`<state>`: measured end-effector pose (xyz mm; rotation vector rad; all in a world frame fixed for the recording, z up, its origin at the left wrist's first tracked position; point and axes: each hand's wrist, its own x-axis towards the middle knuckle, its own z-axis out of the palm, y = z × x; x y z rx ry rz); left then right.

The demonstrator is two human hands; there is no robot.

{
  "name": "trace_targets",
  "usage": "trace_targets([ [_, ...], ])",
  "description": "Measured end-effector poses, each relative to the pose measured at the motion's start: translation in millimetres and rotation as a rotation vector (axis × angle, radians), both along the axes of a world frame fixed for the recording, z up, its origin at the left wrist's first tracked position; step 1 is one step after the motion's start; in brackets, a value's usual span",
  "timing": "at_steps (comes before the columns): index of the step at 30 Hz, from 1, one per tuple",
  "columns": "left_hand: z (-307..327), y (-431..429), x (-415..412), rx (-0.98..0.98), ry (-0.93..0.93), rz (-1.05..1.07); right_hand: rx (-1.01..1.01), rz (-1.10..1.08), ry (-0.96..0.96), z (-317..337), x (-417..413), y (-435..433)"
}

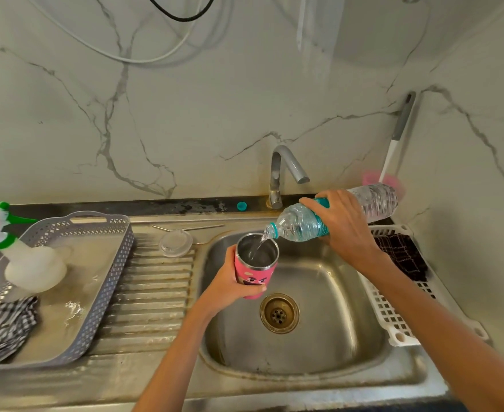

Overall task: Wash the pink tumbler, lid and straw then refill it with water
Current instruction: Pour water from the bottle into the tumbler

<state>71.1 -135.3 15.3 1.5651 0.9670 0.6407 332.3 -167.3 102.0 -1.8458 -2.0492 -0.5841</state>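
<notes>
A veined marble wall [245,99] rises behind the sink [334,307]. The steel worktop [155,292] surrounds the sink. Above the sink, the right hand [343,224], fingers clamped on a tilted water bottle [301,223], pours into the pink tumbler [255,275]. The left hand [230,285] has its fingers wrapped round the tumbler. Left of the sink lie the lid [175,242] and straw [191,227].

Open room: front half of sink basin [328,346], around drain [279,313], between 2 forearms. Ribbed drainboard [152,295] open from front edge up to lid [175,242] and straw [191,228] at its back.
Left blocked: grey basket [117,263], holds spray bottle [33,263] and striped cloth [4,325].
Basin back: faucet [283,171] spout overhangs. Tilted bottle [301,224] in right hand [343,224] bars back-right. Tumbler [255,269] in left hand [230,281] fills back-left.
Right rim: white rack [393,316] with dark cloth [402,257], wall close behind.
</notes>
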Motion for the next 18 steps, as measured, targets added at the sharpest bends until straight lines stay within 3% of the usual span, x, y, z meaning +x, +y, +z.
trace_targets([
  [18,-4.5,-2.4,-2.3,0.003,0.009,0.021,0.017,0.030,-0.045,4.1,-1.0,1.2],
])
